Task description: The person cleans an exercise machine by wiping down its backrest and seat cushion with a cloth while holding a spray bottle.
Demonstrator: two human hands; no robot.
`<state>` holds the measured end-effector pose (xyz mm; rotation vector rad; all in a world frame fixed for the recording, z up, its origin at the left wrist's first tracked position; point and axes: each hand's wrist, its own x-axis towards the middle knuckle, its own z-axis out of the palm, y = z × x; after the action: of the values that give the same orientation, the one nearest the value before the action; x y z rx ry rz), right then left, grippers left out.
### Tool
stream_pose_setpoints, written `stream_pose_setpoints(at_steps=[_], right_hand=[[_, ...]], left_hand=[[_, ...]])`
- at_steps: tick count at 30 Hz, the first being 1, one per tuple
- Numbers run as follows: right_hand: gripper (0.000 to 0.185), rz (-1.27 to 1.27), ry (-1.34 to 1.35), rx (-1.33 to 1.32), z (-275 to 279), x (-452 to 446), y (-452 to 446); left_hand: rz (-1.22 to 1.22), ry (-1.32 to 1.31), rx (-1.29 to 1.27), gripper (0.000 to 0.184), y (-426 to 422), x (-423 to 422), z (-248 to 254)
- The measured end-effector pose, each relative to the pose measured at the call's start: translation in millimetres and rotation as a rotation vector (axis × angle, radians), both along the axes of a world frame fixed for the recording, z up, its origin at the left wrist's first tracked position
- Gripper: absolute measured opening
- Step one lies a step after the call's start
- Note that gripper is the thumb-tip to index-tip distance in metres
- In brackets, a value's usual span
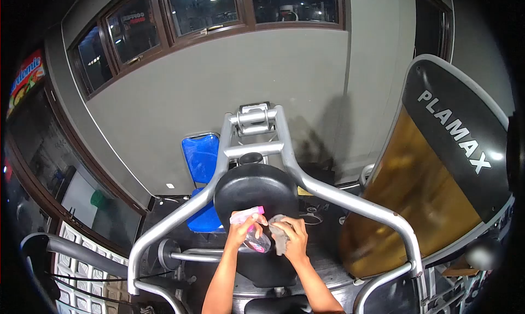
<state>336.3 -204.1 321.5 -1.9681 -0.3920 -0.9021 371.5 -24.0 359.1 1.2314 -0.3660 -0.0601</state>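
My left hand is wrapped round a clear spray bottle with a pink and white trigger head, its nozzle pointing right. Close beside it, my right hand grips a crumpled grey cloth that hangs a little below the fingers. Both hands are in front of the black padded backrest of a gym machine. The pad's lower part is partly hidden by the hands and the bottle.
Silver machine bars curve round both sides of the pad. A blue chair stands behind at left, against the grey wall. On the right rises a tall panel lettered PLAMAX. A glass-fronted cabinet stands at far left.
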Motion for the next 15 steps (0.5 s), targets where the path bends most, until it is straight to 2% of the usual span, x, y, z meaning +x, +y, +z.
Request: stream_pose_setpoints(at_steps=[3, 5, 7, 9, 13, 15], right_hand=[[0.042, 0.006, 0.012, 0.060, -14.6, -3.0, -5.5], [0.038, -0.136, -0.058, 0.217, -19.4, 5.2, -3.9], [0.035, -0.123, -0.054, 0.235, -10.0, 14.0, -1.1], [0.031, -0.134, -0.069, 0.427, 2.3, 21.9, 4.0], [0.025, -0.125, -0.120, 0.397, 44.3, 49.4, -11.3], [0.026, -0.068, -0.057, 0.449, 51.1, 59.5, -18.8]], left_hand=[[0.051, -0.059, 0.126, 0.027, -9.2, -1.0, -0.6], [0.106, -0.224, 0.335, 0.017, -15.9, -2.0, -2.1], [0.126, -0.195, 0.290, 0.015, -17.9, -1.5, -3.2], [0.121, -0.193, 0.280, 0.015, -17.3, -1.3, -5.5], [0.104, -0.184, 0.320, 0.012, -13.6, 0.2, -7.8], [0.100, -0.175, 0.304, 0.011, -12.7, 1.1, -8.7]])
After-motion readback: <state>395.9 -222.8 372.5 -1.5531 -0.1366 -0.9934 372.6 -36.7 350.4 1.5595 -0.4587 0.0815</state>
